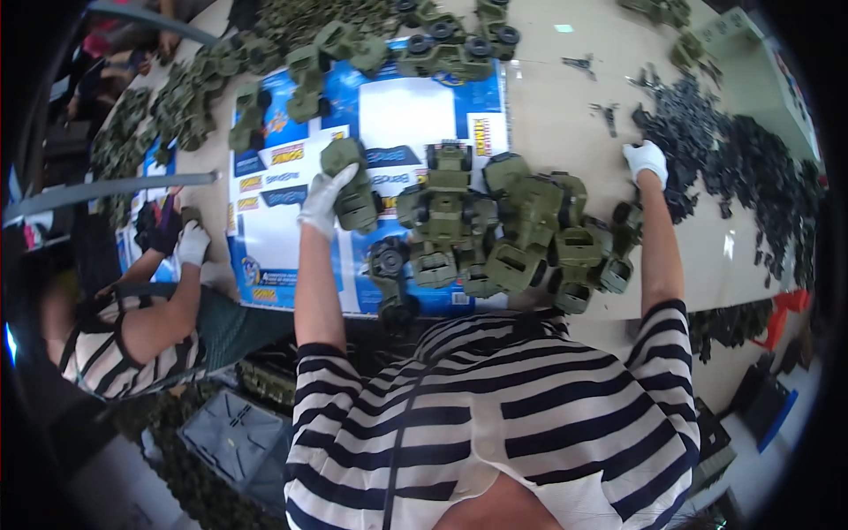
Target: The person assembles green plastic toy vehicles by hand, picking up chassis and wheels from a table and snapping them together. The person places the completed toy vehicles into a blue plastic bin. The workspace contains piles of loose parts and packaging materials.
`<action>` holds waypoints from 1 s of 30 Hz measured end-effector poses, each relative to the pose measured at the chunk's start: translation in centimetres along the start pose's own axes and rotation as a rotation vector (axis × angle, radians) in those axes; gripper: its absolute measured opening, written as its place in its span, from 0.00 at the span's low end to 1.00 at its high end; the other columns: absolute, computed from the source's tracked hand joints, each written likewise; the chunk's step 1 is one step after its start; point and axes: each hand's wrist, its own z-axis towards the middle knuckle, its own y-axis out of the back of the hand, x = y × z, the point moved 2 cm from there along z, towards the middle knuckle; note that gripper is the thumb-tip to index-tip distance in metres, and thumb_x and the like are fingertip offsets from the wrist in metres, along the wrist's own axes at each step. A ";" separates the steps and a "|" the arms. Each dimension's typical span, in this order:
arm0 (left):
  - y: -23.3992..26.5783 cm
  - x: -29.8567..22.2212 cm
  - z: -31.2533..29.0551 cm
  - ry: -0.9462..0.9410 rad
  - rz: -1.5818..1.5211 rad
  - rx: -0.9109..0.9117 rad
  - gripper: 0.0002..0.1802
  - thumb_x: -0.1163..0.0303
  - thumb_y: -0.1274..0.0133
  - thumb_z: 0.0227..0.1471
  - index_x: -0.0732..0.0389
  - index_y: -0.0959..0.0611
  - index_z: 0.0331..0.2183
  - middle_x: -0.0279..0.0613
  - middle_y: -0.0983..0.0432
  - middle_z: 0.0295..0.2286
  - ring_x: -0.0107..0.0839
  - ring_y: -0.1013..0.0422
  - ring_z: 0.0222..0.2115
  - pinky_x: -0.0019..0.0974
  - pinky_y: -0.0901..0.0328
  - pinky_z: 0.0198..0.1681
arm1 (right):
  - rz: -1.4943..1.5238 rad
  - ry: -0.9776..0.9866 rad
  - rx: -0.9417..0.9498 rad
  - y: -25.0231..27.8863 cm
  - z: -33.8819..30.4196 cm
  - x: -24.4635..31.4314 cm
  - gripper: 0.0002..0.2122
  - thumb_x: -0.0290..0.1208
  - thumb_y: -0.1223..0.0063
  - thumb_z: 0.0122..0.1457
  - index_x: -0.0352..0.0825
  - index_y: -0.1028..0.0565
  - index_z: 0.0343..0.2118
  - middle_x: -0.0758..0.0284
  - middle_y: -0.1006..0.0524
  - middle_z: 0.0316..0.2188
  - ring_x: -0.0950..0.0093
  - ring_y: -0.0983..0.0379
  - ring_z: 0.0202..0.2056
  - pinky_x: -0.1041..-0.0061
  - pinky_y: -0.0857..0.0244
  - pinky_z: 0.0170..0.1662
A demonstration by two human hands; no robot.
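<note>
My gloved left hand (325, 201) pinches the olive-green, moulded-plastic toy vehicle body (356, 208), which sits just right of my palm. I judge it light, stiff and slightly slick, best gripped across its sides. My gloved right hand (647, 162) is curled beside the heap of small dark-grey plastic parts (685, 115); I can't tell whether it pinches one.
</note>
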 end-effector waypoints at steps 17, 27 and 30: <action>-15.9 -4.7 -19.7 -0.198 0.049 0.580 0.56 0.76 0.33 0.39 0.67 0.46 0.65 0.46 0.34 0.56 0.33 0.36 0.56 0.34 0.45 0.61 | 1.847 0.489 0.916 7.0 -28.4 15.8 0.22 0.31 0.38 0.59 0.32 0.31 0.54 0.68 0.25 0.42 0.80 0.29 0.41 0.80 0.35 0.46; -16.9 -2.3 -20.8 -0.108 -0.073 0.624 0.54 0.77 0.33 0.40 0.69 0.46 0.65 0.46 0.32 0.54 0.29 0.35 0.55 0.32 0.43 0.61 | 1.491 0.636 1.072 6.7 -29.0 10.2 0.26 0.40 0.43 0.62 0.29 0.31 0.59 0.63 0.28 0.56 0.76 0.31 0.53 0.76 0.38 0.57; -17.2 -2.7 -20.9 -0.067 -0.050 0.644 0.53 0.76 0.33 0.41 0.69 0.44 0.64 0.46 0.31 0.53 0.29 0.34 0.54 0.31 0.42 0.60 | 1.735 0.500 1.102 6.1 -29.6 10.4 0.26 0.45 0.49 0.64 0.27 0.31 0.57 0.62 0.26 0.52 0.74 0.29 0.51 0.73 0.35 0.54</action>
